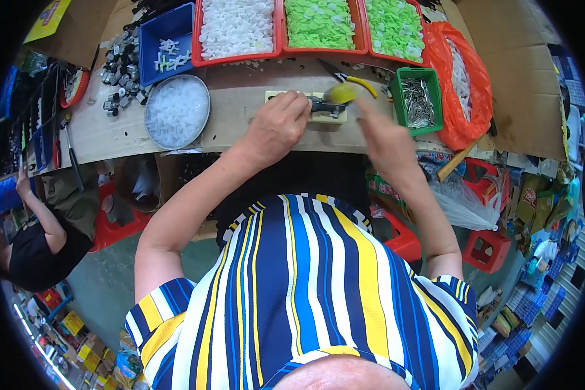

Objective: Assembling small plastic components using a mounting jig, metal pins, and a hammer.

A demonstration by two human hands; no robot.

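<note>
On the workbench lies a cream block [335,119] with a small black and metallic part [325,107] on it. My left hand [281,123] is closed, its fingers bunched on the black part at the block's left side. My right hand [389,140] is smeared by motion just right of the block. Its fingers are curled at a blurred, rounded yellow-green tool [342,93], perhaps a small hammer, over the black part. Right behind it are pliers [361,84] with yellow handles; their dark jaws point to the far left.
Red trays [238,58] of white and green plastic pieces line the back. Left are a blue bin [166,45], loose dark parts [120,65] and a round dish [201,97]. Right are a green bin [417,73] of metal pins and a red bag [465,123]. Another person [45,240] sits left.
</note>
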